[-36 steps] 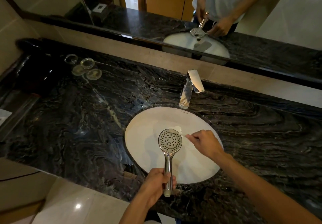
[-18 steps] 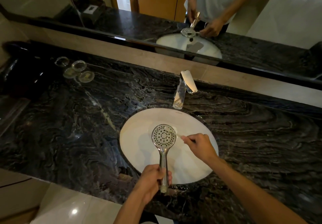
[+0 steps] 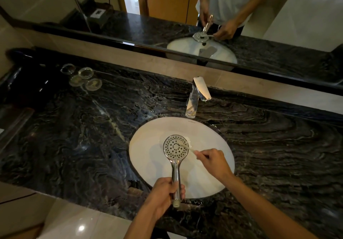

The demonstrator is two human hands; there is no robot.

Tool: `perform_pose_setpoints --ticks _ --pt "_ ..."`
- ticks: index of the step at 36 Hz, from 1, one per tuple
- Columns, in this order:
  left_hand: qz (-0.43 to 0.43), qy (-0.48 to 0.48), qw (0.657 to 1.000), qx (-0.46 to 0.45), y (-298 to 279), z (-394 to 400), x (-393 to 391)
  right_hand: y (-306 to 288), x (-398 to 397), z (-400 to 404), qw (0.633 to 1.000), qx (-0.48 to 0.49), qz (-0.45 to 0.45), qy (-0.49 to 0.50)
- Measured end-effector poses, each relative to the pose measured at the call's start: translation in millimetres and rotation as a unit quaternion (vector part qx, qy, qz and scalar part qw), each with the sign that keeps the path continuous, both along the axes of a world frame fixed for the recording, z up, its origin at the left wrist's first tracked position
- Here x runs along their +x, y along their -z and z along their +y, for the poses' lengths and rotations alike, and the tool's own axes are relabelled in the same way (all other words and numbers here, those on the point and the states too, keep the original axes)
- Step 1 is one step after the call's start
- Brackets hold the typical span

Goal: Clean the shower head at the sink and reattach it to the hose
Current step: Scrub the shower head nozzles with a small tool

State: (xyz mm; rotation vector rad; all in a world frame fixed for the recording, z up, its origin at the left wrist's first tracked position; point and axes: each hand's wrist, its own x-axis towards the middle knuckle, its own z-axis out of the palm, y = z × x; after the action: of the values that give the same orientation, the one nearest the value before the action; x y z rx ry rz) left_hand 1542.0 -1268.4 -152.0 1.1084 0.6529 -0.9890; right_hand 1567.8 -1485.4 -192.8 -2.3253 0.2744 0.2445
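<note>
Scrubbing the shower head (image 3: 176, 147) over the sink (image 3: 148, 138).
Left hand (image 3: 163, 195) grips its handle; right hand (image 3: 213, 162) pinches a brush (image 3: 186, 147) against its face.

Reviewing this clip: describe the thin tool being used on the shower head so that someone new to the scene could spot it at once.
Start at the white oval sink set in the dark marble counter. Over the basin the left hand holds the chrome shower head by its handle, its perforated face up. The tool is the pale, slim brush pinched by the right hand, its tip lying across the face; it is the only thin, light stick there.
</note>
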Motion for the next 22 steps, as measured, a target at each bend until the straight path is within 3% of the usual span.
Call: perform_pose_setpoints --ticks 5,12,17,22 --pt "0.012 -0.004 1.000 0.003 5.6 1.9 -3.1 9.6 -27.4 7.9 0.997 -0.011 0.030 -0.067" --pt "0.003 0.025 1.000 0.001 9.3 -3.0 -2.2 -9.4 5.1 -11.2 0.997 -0.023 -0.022 0.065" --pt "-0.001 0.053 0.999 0.007 15.6 -2.2 0.0 -14.2 -3.4 -11.7 0.998 -0.023 0.023 0.049" --pt "0.016 0.045 0.999 0.002 26.5 -6.8 0.0 -7.6 -45.9 3.3 0.993 0.041 0.106 0.034"
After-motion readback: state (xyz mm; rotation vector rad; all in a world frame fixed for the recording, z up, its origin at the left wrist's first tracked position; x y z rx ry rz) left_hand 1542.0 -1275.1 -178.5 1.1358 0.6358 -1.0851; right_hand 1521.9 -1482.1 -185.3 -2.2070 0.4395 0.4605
